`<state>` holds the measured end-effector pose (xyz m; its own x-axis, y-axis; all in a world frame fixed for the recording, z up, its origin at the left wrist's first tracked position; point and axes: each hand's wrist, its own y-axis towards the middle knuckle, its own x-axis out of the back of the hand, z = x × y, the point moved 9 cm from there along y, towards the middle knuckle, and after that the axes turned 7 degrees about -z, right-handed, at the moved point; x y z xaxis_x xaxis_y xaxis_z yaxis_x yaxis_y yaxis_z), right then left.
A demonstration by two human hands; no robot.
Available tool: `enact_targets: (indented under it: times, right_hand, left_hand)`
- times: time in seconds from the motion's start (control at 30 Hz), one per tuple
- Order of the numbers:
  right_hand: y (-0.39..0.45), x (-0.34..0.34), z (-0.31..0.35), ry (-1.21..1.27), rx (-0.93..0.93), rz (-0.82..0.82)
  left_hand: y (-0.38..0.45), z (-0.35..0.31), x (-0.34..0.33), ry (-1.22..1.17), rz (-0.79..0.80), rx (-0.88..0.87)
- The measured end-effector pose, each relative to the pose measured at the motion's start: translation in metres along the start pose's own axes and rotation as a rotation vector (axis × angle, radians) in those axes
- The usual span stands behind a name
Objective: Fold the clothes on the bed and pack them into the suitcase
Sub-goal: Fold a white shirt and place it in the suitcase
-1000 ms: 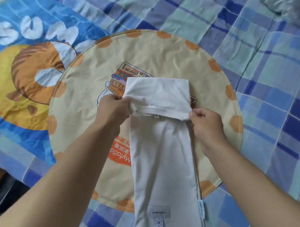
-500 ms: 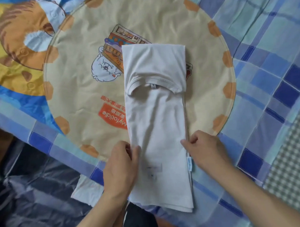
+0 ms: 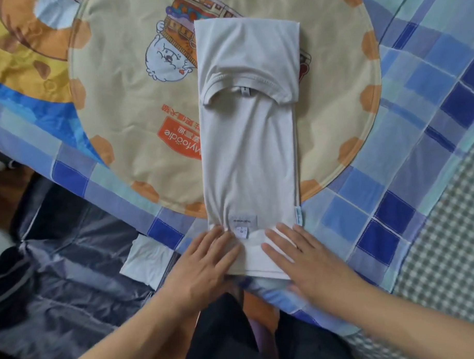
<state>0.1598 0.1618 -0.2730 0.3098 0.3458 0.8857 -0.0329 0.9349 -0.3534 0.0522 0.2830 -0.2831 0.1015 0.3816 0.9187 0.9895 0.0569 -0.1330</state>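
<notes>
A white T-shirt (image 3: 249, 141) lies folded into a long narrow strip on the bed, its collar end turned down over the far part. Both my hands lie flat on its near hem. My left hand (image 3: 206, 263) presses the left corner with straight fingers. My right hand (image 3: 306, 260) presses the right corner the same way. A small label shows between them. At the lower left, the dark lined inside of a suitcase (image 3: 58, 255) lies open beside the bed.
The shirt rests on a round beige cushion cover (image 3: 126, 108) with a cartoon print, spread over a blue checked bedsheet (image 3: 416, 119). A small white folded cloth (image 3: 144, 256) hangs at the bed edge over the suitcase. My dark trousers (image 3: 236, 332) show below.
My hands slid from the shirt's folded collar end down its sides to the near hem and now lie flat on it. My view dropped toward the bed edge.
</notes>
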Motion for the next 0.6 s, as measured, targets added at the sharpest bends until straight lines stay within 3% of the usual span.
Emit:
enact_targets:
  times: [0.07, 0.2, 0.33, 0.4, 0.47, 0.53, 0.6]
  right_hand:
    - [-0.004, -0.002, -0.004, 0.017, 0.004, -0.046]
    - [-0.004, 0.034, -0.001, 0.149, -0.024, -0.227]
    - [-0.022, 0.058, -0.003, 0.394, -0.041, -0.219]
    - [-0.021, 0.073, -0.027, 0.653, -0.270, -0.149]
    - [-0.001, 0.091, -0.059, 0.963, -0.549, -0.170]
    - [0.029, 0.099, -0.106, 0.995, -0.777, -0.301]
    - [0.063, 0.092, -0.141, 0.966, -0.909, -0.338]
  left_hand:
    - [-0.003, 0.002, -0.011, 0.096, 0.093, -0.095]
    - [0.000, -0.009, 0.017, 0.041, -0.010, -0.117]
    - [-0.005, -0.017, 0.053, -0.316, 0.136, -0.189]
    - [0.014, 0.011, 0.082, -0.642, 0.155, 0.062]
    - [0.041, 0.052, 0.104, -0.984, 0.039, 0.450]
    - [0.065, 0.090, 0.099, -1.170, -0.106, 0.753]
    - [0.080, 0.112, 0.074, -1.164, -0.119, 0.974]
